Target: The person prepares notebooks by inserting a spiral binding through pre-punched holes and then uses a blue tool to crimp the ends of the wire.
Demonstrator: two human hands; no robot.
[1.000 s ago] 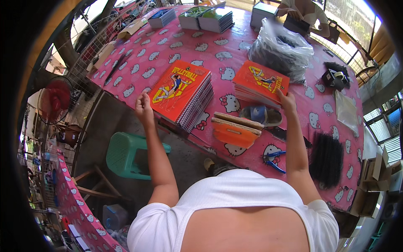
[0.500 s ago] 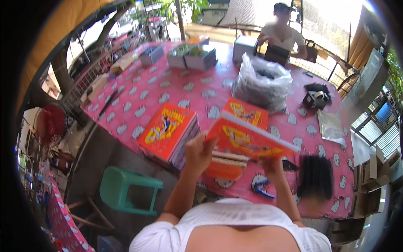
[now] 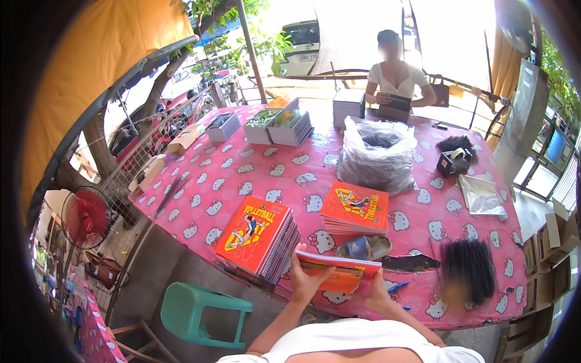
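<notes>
Counter (image 3: 242, 163): pink cloth, white cat-face print. Notebooks (image 3: 257, 233): orange-red covers, yellow figures. Stool (image 3: 203, 311): green. Spiral combs (image 3: 469, 269): black. Fan (image 3: 85, 218): red.

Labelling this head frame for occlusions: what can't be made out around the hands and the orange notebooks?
- Head view: underside of the orange-covered notebook bundle held edge-on; its cover faces away.
- Left hand and right hand: fingers under the bundle are hidden.
- Small round dish: its contents are too small to tell.
- Black spiral bindings: near end blurred.
- Clear plastic bag: its dark contents are unclear.
</notes>
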